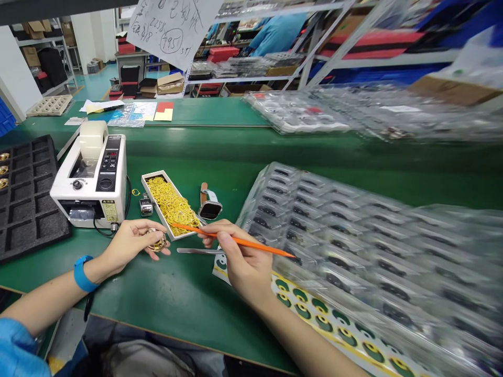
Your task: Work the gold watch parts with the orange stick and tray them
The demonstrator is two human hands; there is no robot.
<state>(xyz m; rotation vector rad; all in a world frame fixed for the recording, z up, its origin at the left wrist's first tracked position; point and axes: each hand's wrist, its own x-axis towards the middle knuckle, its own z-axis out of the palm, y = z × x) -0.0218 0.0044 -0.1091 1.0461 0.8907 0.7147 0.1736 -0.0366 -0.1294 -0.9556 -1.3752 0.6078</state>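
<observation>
The person's right hand [245,256] held an orange stick [255,244] between its fingers above the green table [149,303]; its long axis ran nearly sideways, one tip pointing left at yellow rings [167,201] in a white box [151,198], the other rightward. The left hand's [133,241] fingers held a round gold-coloured part [157,242] near the box

Our green counter [157,298].
We log, left to right: black compartment tray [41,230], tape dispenser [92,183], white box [159,212], smartwatch [210,210], clear plastic trays [259,191].
</observation>
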